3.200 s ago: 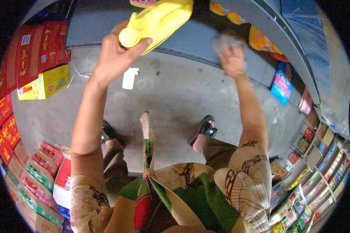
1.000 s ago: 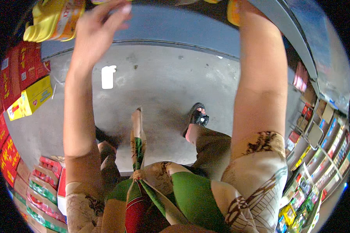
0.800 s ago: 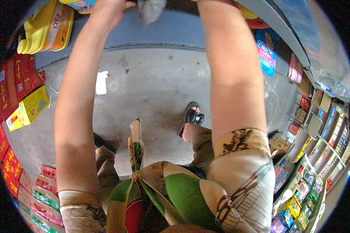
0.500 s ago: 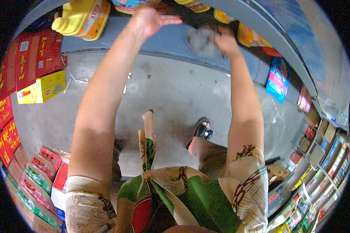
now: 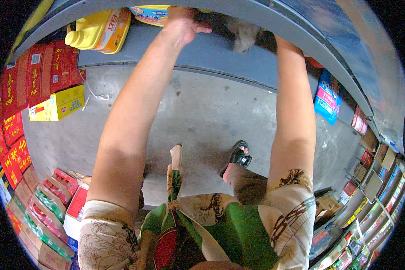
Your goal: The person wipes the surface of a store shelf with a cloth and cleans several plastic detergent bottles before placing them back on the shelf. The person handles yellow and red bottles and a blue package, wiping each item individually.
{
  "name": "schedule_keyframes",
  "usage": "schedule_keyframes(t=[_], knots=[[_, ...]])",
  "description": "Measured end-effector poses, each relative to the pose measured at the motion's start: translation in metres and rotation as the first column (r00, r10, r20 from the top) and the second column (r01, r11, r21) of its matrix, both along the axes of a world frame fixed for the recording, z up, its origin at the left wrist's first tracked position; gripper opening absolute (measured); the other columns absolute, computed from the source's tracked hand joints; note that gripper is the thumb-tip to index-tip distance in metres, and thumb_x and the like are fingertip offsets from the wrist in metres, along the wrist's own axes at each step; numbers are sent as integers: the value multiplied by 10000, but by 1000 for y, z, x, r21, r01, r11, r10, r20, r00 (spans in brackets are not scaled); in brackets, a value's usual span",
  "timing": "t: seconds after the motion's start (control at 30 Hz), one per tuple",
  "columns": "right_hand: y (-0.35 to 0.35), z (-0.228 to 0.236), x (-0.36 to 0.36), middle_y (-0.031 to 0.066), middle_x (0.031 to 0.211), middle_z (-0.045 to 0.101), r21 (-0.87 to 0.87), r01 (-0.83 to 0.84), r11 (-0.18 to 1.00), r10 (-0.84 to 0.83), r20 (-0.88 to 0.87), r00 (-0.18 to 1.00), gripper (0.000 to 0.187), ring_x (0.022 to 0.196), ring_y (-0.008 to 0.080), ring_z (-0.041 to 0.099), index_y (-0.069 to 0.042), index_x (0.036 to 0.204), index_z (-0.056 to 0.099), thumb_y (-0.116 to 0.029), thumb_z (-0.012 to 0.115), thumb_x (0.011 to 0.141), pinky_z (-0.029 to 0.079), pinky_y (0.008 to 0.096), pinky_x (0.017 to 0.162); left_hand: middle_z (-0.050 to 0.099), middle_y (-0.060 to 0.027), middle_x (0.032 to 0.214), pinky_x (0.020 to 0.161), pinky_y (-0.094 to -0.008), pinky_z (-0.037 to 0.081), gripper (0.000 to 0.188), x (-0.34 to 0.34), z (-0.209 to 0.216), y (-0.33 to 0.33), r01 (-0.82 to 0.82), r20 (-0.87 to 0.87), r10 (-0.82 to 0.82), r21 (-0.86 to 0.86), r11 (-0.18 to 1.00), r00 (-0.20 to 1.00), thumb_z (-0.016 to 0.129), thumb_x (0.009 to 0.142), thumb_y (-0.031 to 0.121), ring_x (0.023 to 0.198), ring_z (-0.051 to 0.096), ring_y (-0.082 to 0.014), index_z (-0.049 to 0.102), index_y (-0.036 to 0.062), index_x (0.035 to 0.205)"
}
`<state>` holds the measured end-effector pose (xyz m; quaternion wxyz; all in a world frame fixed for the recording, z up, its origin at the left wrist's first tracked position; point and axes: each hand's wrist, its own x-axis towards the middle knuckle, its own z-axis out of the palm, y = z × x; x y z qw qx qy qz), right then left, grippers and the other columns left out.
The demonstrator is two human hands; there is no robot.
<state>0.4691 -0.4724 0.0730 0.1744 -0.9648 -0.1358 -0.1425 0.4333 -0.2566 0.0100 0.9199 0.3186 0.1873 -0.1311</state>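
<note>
Yellow jug on grey shelf; red cartons, yellow box on floor

The person wore a short-sleeved top of cream fabric with dark brown swirling print, its front panelled in green and red. Both forearms were bare, ending in the left hand; the right hand was hidden. Brown trousers and a black open-toed sandal showed below.
</note>
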Motion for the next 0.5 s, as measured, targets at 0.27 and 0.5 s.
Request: schedule_keyframes(t=[0.27, 0.5], knots=[[54, -26, 19, 138, 1086, 595, 82, 22, 996, -22, -2, 1000, 438, 1005, 281, 541, -40, 1124, 559, -249, 633, 745, 374, 363, 914, 526, -182, 1134, 769, -570, 462, 519, 9, 4, 18, -87, 117, 76, 95, 992, 990, 404, 872, 446, 1012, 529, -372, 463, 40, 1189], [40, -43, 28, 136, 1080, 596, 149, 51, 988, -46, -38, 998, 426, 996, 277, 544, -38, 1117, 560, -239, 627, 747, 380, 361, 906, 488, -207, 1183, 779, -602, 442, 572, 14, 4, 21, -125, 119, 117, 60, 990, 986, 376, 862, 494, 1056, 498, -388, 431, 59, 1229]])
